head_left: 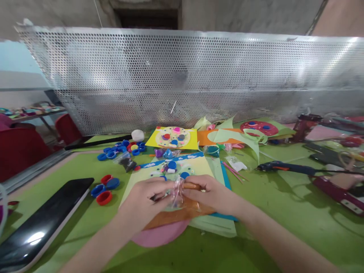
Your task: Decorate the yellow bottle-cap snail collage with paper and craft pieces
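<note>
Close in front of me, my left hand (149,195) and my right hand (209,191) both pinch a small clear plastic bag (178,191) between their fingers. Its contents are too blurred to name. A dark pointed bit (154,197) pokes out between my left fingers. An orange-brown piece (192,185) shows by my right fingertips; whether it is held I cannot tell. Beneath both hands lies a pale craft sheet (136,182) with a blue cloud strip, a blue bottle cap (172,165) and small dots. Brown paper (167,218) and a pink rounded sheet (160,237) stick out below it.
To the left are a black phone (48,223), red and blue bottle caps (104,197) and a bag of dark bits (127,163). A yellow decorated card (153,140) lies behind. On the right, a glue gun (284,167) and a power strip (338,193). A perforated metal panel (227,83) stands behind.
</note>
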Motion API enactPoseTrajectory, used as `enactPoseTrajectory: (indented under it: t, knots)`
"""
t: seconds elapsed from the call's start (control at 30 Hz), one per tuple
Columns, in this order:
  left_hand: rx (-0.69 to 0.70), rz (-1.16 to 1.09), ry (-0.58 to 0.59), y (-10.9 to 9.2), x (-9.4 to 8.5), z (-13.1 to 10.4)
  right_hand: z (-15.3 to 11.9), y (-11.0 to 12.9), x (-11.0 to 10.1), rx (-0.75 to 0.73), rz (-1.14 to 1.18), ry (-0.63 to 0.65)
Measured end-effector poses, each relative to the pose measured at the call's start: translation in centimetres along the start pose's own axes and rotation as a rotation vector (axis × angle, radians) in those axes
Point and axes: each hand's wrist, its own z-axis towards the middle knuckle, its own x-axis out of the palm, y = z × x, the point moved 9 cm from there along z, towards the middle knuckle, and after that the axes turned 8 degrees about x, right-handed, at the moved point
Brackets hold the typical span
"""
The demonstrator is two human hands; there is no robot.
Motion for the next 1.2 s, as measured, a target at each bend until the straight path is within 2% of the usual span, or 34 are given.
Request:
enactPoseTrajectory:
  t: [0.27, 0.4, 0.5, 0.57, 0.63, 0.67, 0.73, 0.83, 0.93, 1.03, 1.1, 1.13, 1.2]
  knots:
    - [0.007, 0.0, -0.084, -0.4, 0.0, -0.2, 0.2, -0.2, 0.1, 0.017, 0.076, -0.077]
    - [0.008, -0.009, -0.116, -0.4, -0.6, -0.3, 0.2, -0.2, -0.3, -0.003, 0.019, -0.078]
    - [-0.11, -0.251, -0.222, 1.5, -2.7, -0.3, 0.3, -0.3, -2.2, -0.003, -0.003, -0.156]
    - [-0.117, -0.487, -0.402, 2.6, -5.0, -0.4, 0.2, -0.1, -3.8, -0.014, -0.016, -0.245]
    - [-0.145, -0.611, -0.504, 3.5, -6.1, -0.4, 0.2, 0.2, -4.7, -0.027, -0.053, -0.285]
    - [-0.204, -0.683, -0.482, 4.0, -5.5, -0.3, 0.2, 0.3, -4.6, -0.023, -0.072, -0.275]
    - [-0.338, -0.841, -0.363, 4.3, -3.1, -0.1, 0.4, -0.1, -4.2, 0.025, -0.109, -0.226]
    - [-0.441, -1.061, -0.174, 3.2, 0.6, -0.1, 0.3, -1.6, -4.4, 0.162, -0.267, -0.233]
    - [-0.444, -1.163, -0.054, 2.2, 2.3, -0.1, -0.4, -3.6, -6.7, 0.334, -0.565, -0.382]
    - [-0.505, -1.103, 0.061, 2.6, 3.7, -0.7, -1.2, -4.5, -8.8, 0.433, -0.72, -0.565]
    - [-0.497, -1.025, 0.131, 2.8, 4.4, -1.1, -1.3, -3.2, -8.8, 0.351, -0.817, -0.667]
    - [-0.458, -0.977, 0.174, 2.7, 4.7, -1.1, -1.2, -2.2, -8.1, 0.265, -0.863, -0.674]
    - [-0.36, -0.854, 0.257, 2.1, 5.0, -1.2, -0.7, -0.4, -5.7, 0.079, -0.883, -0.565]
